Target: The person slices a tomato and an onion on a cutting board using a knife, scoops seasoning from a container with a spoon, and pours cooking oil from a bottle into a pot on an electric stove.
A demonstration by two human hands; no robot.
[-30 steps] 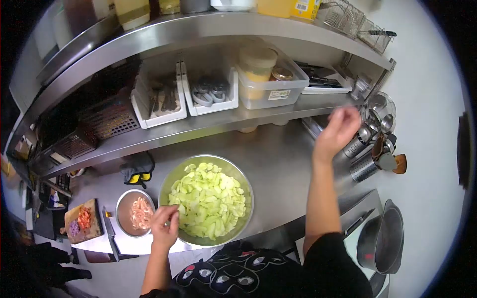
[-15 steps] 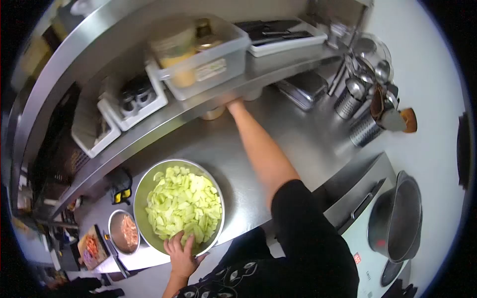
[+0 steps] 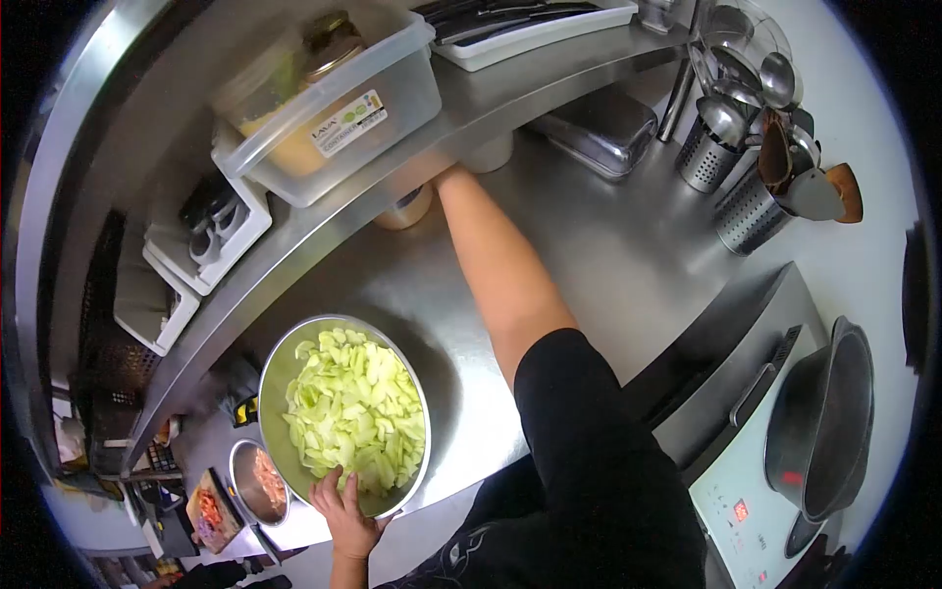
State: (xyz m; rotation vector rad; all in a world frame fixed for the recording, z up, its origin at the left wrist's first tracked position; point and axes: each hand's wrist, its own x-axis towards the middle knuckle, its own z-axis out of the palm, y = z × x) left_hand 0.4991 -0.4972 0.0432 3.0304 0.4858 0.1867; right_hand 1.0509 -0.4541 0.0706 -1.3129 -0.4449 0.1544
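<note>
A large steel bowl (image 3: 422,393) full of sliced pale green vegetable (image 3: 353,407) stands on the steel counter (image 3: 471,324). My left hand (image 3: 348,515) grips its near rim, with the fingers inside over the slices. My right arm stretches forward beneath the shelf, and only the wrist side of my right hand (image 3: 451,179) shows. The shelf edge hides its fingers, so any hold is out of sight. Just left of that hand is a round container (image 3: 404,212); a white container (image 3: 488,155) stands to its right.
Overhead, the shelf (image 3: 461,113) bears a clear plastic box (image 3: 392,128) and a tray of knives (image 3: 530,29). Utensil holders (image 3: 751,211) stand at right, near a pot (image 3: 819,422) on a cooker. A smaller bowl (image 3: 235,471) and cutting board (image 3: 228,525) sit at left.
The whole view has shifted, with the shelf now nearer. My right hand stays under the shelf, reaching slightly further in. My left hand remains on the bowl's rim.
</note>
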